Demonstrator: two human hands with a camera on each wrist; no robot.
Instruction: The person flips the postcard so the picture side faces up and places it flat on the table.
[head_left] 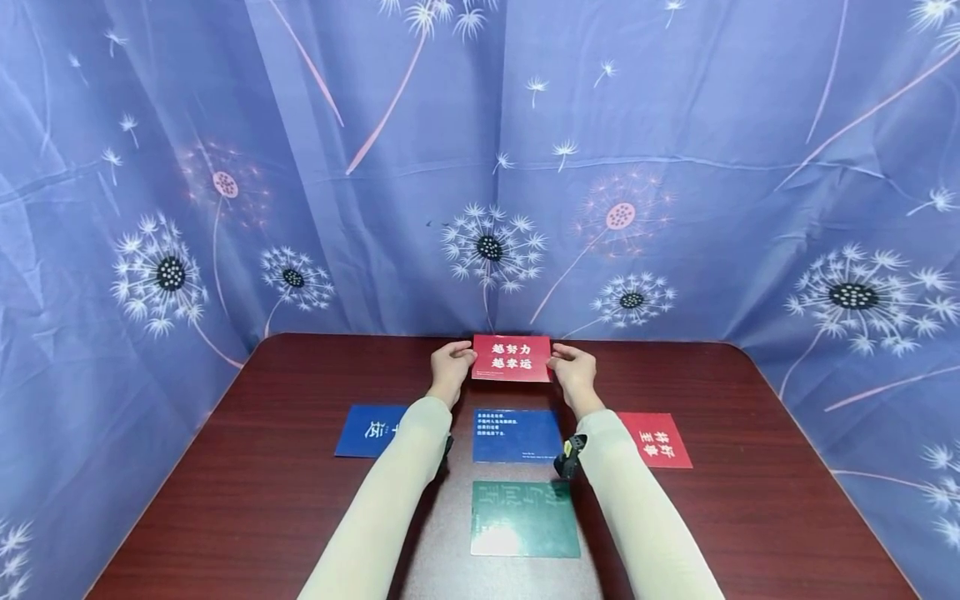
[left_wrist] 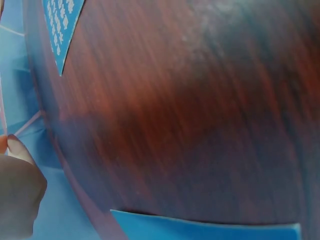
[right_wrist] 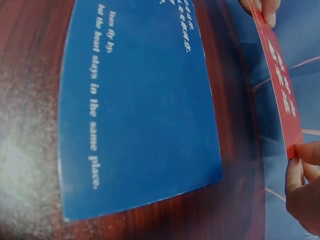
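A red card [head_left: 512, 371] with white Chinese characters is held up at the far edge of the table. My left hand [head_left: 448, 369] pinches its left edge, and my right hand [head_left: 575, 375] pinches the right edge between thumb and fingers. In the right wrist view the red card [right_wrist: 281, 90] stands raised off the tabletop, right fingers [right_wrist: 306, 155] at its lower end. Nearest below it lies a blue card [head_left: 517, 446] with white text. The left wrist view catches only part of the left hand [left_wrist: 20, 195] at its border.
A green card [head_left: 525, 525], glossy with glare, lies closest to the front. Another blue card [head_left: 358, 431] is partly covered by the left sleeve; a second red card [head_left: 671, 442] lies beside the right sleeve. Behind the dark wooden table [head_left: 247, 483] hangs a blue dandelion-print curtain [head_left: 420, 250].
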